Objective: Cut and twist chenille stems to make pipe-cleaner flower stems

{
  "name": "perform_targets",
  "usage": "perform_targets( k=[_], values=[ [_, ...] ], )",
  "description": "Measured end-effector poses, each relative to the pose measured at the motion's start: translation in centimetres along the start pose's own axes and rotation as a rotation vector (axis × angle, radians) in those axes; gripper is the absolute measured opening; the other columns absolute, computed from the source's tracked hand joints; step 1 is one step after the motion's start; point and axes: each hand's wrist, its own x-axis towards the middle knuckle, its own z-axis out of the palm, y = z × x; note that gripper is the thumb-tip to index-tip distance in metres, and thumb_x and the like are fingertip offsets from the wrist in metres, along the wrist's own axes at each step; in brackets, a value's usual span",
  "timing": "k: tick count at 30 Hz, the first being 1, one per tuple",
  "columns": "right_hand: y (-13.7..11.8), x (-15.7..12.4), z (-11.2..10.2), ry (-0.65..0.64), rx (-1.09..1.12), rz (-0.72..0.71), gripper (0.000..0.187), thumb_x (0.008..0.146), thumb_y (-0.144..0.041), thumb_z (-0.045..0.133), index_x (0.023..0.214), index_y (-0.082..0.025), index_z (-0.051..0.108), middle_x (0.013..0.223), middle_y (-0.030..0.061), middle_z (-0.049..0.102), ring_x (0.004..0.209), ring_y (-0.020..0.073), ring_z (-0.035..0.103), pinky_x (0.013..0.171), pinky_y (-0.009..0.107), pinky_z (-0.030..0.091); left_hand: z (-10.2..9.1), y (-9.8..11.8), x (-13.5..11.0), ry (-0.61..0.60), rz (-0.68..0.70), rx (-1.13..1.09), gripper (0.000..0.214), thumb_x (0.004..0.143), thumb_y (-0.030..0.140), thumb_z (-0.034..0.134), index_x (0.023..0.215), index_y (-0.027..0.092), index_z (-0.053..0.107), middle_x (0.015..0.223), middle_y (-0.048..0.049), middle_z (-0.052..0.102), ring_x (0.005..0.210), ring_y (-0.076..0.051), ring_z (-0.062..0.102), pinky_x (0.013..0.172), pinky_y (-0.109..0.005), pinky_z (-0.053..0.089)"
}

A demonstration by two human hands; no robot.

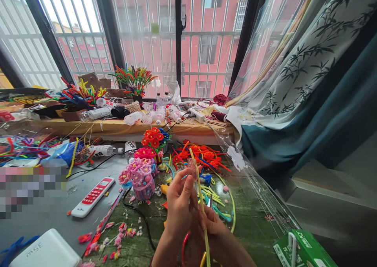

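In the head view, my left hand [178, 192] and my right hand [213, 222] are close together at the centre. A long pale-yellow pipe cleaner [198, 178] runs upright between them. My right fingers pinch its lower part. My left thumb and fingers close on a small clear plastic piece [191, 164] beside the pipe cleaner; its shape is mostly hidden. Below my wrists show a red looped handle [183, 248] and a yellow handle [202, 260]. Past my hands lie loose yellow-green pipe cleaners [213, 196] and a pointed metal blade [210, 201].
Pink pipe-cleaner flowers [138, 170] fill a small pot left of my hands; red flowers [206, 157] lie behind. A white remote [92, 196], a white box [47, 249] and a green box [306, 249] rest on the table. Plastic bottles [134, 117] line the sill.
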Motion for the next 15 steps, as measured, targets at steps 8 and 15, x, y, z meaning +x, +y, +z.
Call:
perform_targets(
  k=[8, 15],
  values=[
    [-0.1, -0.23, 0.39, -0.007, -0.02, 0.067, 0.037, 0.068, -0.046, 0.079, 0.066, -0.016, 0.057, 0.064, 0.0014, 0.056, 0.059, 0.0134, 0.054, 0.058, 0.023, 0.04, -0.03, 0.09, 0.16, -0.032, -0.048, -0.066, 0.03, 0.077, 0.04, 0.07, 0.094, 0.017, 0.062, 0.042, 0.0098, 0.047, 0.032, -0.003, 0.036, 0.035, -0.013, 0.026],
    [-0.28, -0.03, -0.12, 0.026, -0.091, 0.053, 0.038, 0.07, -0.049, 0.077, 0.072, -0.013, 0.063, 0.061, -0.0014, 0.053, 0.048, 0.0071, 0.046, 0.05, 0.019, 0.037, -0.14, -0.06, 0.26, -0.018, -0.055, -0.093, 0.025, 0.077, 0.033, 0.072, 0.094, 0.016, 0.065, 0.053, 0.0043, 0.061, 0.035, -0.002, 0.041, 0.037, -0.012, 0.029]
  ],
)
